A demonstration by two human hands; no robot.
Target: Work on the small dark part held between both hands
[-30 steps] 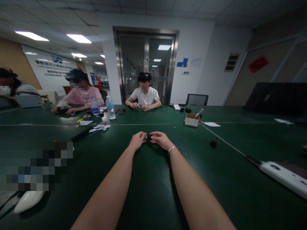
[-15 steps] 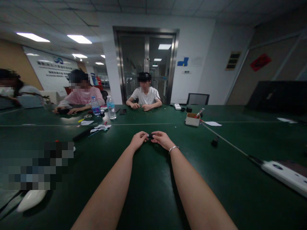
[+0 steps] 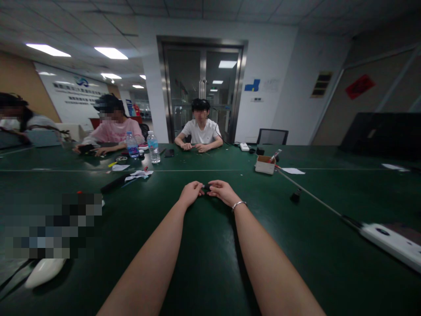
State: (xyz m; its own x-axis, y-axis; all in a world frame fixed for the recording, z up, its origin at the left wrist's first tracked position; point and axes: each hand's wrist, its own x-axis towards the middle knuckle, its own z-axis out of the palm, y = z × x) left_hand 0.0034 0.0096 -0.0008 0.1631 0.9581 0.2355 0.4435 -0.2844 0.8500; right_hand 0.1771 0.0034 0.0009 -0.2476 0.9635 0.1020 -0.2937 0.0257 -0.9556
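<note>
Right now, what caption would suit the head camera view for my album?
Two bare hands, left and right, hold a small dark object above a green table.

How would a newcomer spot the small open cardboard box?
On the dark green table, look beyond and to the right of the bare right hand. The small open cardboard box sits there, a slim item poking out. Raised walls set it apart from the flat white paper sheet beside it.
</note>
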